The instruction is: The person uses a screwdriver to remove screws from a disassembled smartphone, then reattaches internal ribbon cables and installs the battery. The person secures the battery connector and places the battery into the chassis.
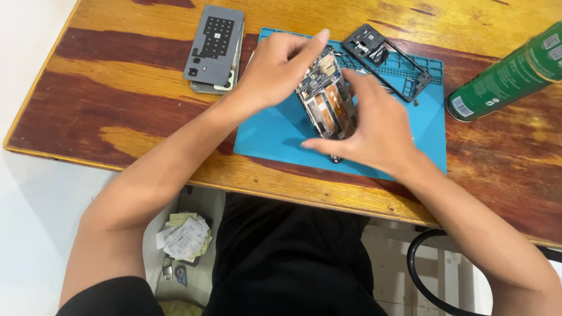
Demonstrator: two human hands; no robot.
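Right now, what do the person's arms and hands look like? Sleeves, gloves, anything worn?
Both hands are bare: no gloves, rings or watch visible on the left hand or the right hand. Forearms are bare to above the elbow. A black short sleeve shows at the left upper arm; the right sleeve is out of frame. No cables or markings on either arm.

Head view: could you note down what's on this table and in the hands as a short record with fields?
Surface: wooden table with a blue mat
Left hand: grips the top of an opened phone, insides showing
Right hand: holds the phone's lower end and side
Phone's pose: tilted up over the mat
On mat, rear: black frame
Left of mat: grey back cover lying on another flat part
Right: green spray can lying on its side
Floor: paper slips
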